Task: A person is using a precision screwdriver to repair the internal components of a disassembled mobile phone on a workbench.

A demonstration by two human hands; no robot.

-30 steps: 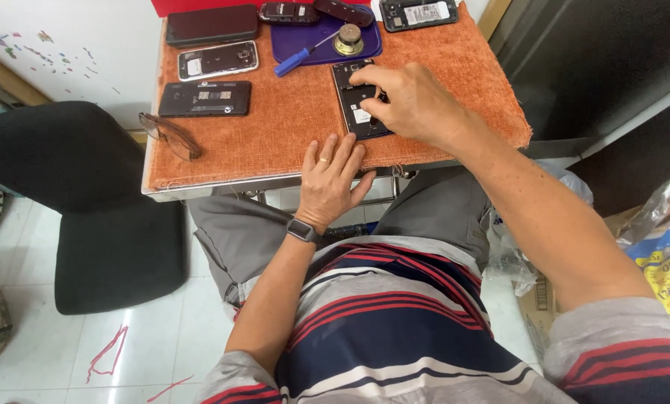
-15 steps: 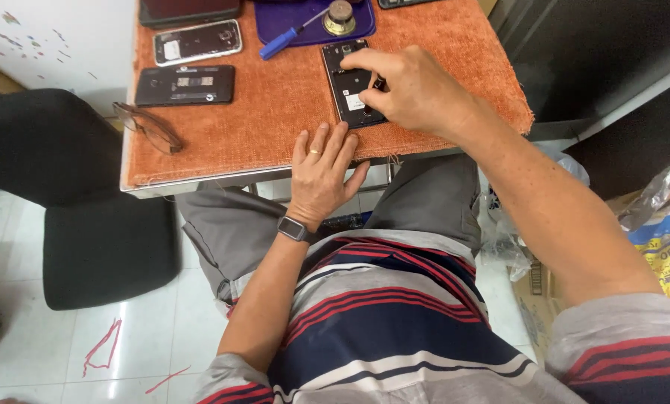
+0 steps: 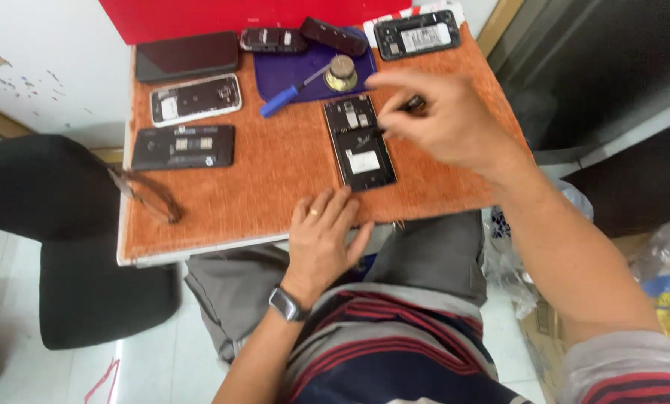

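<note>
While gripping a tool [image 3: 395, 116], right fingers [image 3: 417, 112] pinch shut.

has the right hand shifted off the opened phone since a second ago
Yes. The right hand lay over the opened phone earlier; now it sits at the phone's right edge, holding a thin dark tool, leaving the phone mostly uncovered.

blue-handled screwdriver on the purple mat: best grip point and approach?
Grip the blue handle of the blue-handled screwdriver, coming from its lower-left end. It lies flat and diagonal on the purple mat, handle hanging off the mat's edge onto bare orange tabletop; its tip sits by the round brass-coloured part.
</note>
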